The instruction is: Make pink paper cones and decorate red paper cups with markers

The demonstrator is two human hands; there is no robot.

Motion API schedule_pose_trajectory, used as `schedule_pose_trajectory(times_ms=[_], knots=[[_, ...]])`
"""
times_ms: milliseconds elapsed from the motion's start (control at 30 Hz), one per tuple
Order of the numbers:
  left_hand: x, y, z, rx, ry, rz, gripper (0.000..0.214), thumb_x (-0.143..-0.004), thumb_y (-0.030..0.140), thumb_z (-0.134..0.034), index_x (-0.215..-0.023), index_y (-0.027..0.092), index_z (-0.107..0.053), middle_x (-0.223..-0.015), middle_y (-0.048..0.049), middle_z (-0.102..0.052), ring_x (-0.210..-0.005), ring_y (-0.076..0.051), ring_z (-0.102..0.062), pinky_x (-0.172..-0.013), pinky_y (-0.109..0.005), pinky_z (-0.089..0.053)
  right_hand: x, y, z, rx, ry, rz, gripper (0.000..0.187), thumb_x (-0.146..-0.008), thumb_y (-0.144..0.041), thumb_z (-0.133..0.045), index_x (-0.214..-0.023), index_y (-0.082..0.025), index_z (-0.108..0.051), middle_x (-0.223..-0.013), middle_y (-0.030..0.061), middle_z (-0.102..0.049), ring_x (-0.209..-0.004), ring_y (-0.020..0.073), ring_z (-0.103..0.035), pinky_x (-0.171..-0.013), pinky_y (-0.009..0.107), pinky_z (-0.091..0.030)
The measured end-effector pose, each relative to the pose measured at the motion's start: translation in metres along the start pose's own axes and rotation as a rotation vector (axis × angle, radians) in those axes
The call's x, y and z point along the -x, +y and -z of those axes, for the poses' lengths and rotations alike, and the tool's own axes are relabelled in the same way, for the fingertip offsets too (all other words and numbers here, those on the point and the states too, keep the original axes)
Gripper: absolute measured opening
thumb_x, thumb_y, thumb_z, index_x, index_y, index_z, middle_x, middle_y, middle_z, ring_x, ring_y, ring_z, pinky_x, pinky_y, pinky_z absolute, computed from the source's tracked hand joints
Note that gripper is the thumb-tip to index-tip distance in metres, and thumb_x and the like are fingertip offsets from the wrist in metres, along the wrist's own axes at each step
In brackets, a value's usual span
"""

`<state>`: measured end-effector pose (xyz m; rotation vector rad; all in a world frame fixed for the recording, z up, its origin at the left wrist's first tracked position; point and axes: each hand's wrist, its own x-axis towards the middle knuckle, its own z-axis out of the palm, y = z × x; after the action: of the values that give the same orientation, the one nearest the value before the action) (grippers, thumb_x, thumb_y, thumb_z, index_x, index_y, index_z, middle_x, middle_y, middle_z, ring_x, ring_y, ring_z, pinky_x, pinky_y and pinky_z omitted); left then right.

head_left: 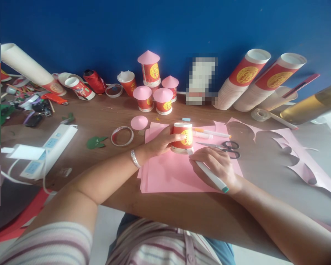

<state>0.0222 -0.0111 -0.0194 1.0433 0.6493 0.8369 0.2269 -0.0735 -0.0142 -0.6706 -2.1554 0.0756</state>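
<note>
My left hand [161, 141] grips the upturned red paper cup [182, 137] on the pink paper [171, 173] near the desk's [105, 121] front edge, steadying it so the pen [211, 176] clasped in my right hand [217, 165] can trace its rim.

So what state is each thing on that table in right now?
Red cup: upside down on the pink paper, held by the left hand.
Pen: in the right hand, tip at the cup's rim.
Scissors: lying closed, untouched.
Cone-topped cups: standing, finished with pink cones.
Cup stacks: lying tilted against the wall.
Pink scrap sheet: circles cut out.
</note>
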Motion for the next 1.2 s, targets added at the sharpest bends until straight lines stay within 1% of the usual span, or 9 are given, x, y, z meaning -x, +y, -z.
schedule_pose_trajectory(times_ms=[167, 333, 433, 567, 733, 867, 1000, 1100, 1200], knots=[[0.001, 0.0, -0.001, 0.022, -0.015, -0.002, 0.02, -0.082, 0.03, -0.076, -0.093, 0.015, -0.068, -0.089, -0.0049, -0.068, -0.085, -0.017, -0.064, -0.074, -0.027, -0.053, 0.0, 0.0, -0.001, 0.004, -0.001, 0.0, 0.019, -0.092, -0.005, -0.062, -0.102, -0.021, -0.062, -0.079, 0.0016, -0.071, -0.064, 0.0145, -0.066, -0.062, 0.028, -0.055], [0.001, 0.003, -0.002, 0.0, -0.008, -0.004, 0.021, -0.083, 0.029, -0.076, -0.096, 0.015, -0.068, -0.092, -0.0059, -0.07, -0.089, -0.019, -0.065, -0.077, -0.027, -0.054, 0.001, 0.002, -0.001, 0.006, -0.001, 0.003, 0.018, -0.092, -0.005, -0.062, -0.101, -0.02, -0.062, -0.079, 0.002, -0.07, -0.064, 0.0144, -0.065, -0.061, 0.028, -0.054], [0.001, 0.005, -0.003, 0.001, -0.005, -0.001, 0.021, -0.082, 0.028, -0.077, -0.096, 0.015, -0.068, -0.089, -0.005, -0.068, -0.086, -0.017, -0.064, -0.074, -0.026, -0.054, 0.001, 0.002, -0.001, 0.003, -0.001, 0.005, 0.019, -0.092, -0.004, -0.063, -0.101, -0.02, -0.061, -0.079, 0.0019, -0.069, -0.064, 0.0147, -0.065, -0.061, 0.028, -0.054], [0.0, 0.001, 0.0, 0.037, -0.028, 0.005, 0.021, -0.082, 0.028, -0.077, -0.097, 0.015, -0.068, -0.088, -0.0039, -0.068, -0.082, -0.016, -0.064, -0.072, -0.025, -0.054, 0.001, 0.001, -0.001, 0.003, -0.007, -0.003, 0.02, -0.092, -0.004, -0.063, -0.103, -0.021, -0.061, -0.079, 0.001, -0.07, -0.063, 0.0139, -0.065, -0.061, 0.027, -0.053], [-0.002, -0.006, 0.005, 0.043, -0.059, -0.009, 0.023, -0.084, 0.031, -0.077, -0.1, 0.015, -0.071, -0.092, -0.0053, -0.07, -0.084, -0.017, -0.065, -0.073, -0.026, -0.054, 0.001, 0.001, -0.001, 0.006, -0.01, -0.009, 0.019, -0.092, -0.005, -0.063, -0.102, -0.021, -0.062, -0.08, 0.002, -0.071, -0.064, 0.0148, -0.065, -0.061, 0.028, -0.053], [-0.003, -0.007, 0.005, 0.022, -0.066, -0.012, 0.029, -0.084, 0.034, -0.078, -0.105, 0.016, -0.072, -0.094, -0.0072, -0.072, -0.085, -0.018, -0.067, -0.074, -0.026, -0.055, 0.002, 0.001, -0.001, 0.006, -0.021, -0.022, 0.019, -0.092, -0.005, -0.062, -0.101, -0.021, -0.063, -0.08, 0.0013, -0.07, -0.064, 0.0145, -0.065, -0.061, 0.027, -0.053], [-0.003, -0.005, 0.004, 0.017, -0.083, -0.013, 0.03, -0.082, 0.034, -0.079, -0.105, 0.015, -0.072, -0.093, -0.008, -0.072, -0.084, -0.019, -0.068, -0.071, -0.026, -0.056, 0.0, -0.001, -0.001, 0.01, -0.022, -0.029, 0.019, -0.091, -0.004, -0.063, -0.097, -0.021, -0.062, -0.074, -0.001, -0.068, -0.059, 0.0135, -0.064, -0.058, 0.027, -0.05], [-0.001, -0.002, 0.0, 0.033, -0.067, -0.006, 0.029, -0.081, 0.033, -0.079, -0.102, 0.014, -0.071, -0.089, -0.0072, -0.071, -0.079, -0.017, -0.067, -0.069, -0.025, -0.055, -0.001, -0.003, -0.001, 0.023, -0.02, -0.024, 0.021, -0.089, -0.002, -0.061, -0.093, -0.022, -0.059, -0.069, -0.0029, -0.066, -0.056, 0.0131, -0.061, -0.057, 0.026, -0.049], [0.001, 0.003, -0.005, 0.033, -0.05, -0.005, 0.025, -0.081, 0.029, -0.078, -0.1, 0.014, -0.072, -0.088, -0.0058, -0.07, -0.076, -0.015, -0.064, -0.069, -0.024, -0.054, -0.002, -0.004, 0.0, 0.017, -0.03, -0.018, 0.023, -0.087, 0.0, -0.06, -0.091, -0.022, -0.057, -0.068, -0.0025, -0.066, -0.056, 0.0139, -0.062, -0.057, 0.027, -0.05]])
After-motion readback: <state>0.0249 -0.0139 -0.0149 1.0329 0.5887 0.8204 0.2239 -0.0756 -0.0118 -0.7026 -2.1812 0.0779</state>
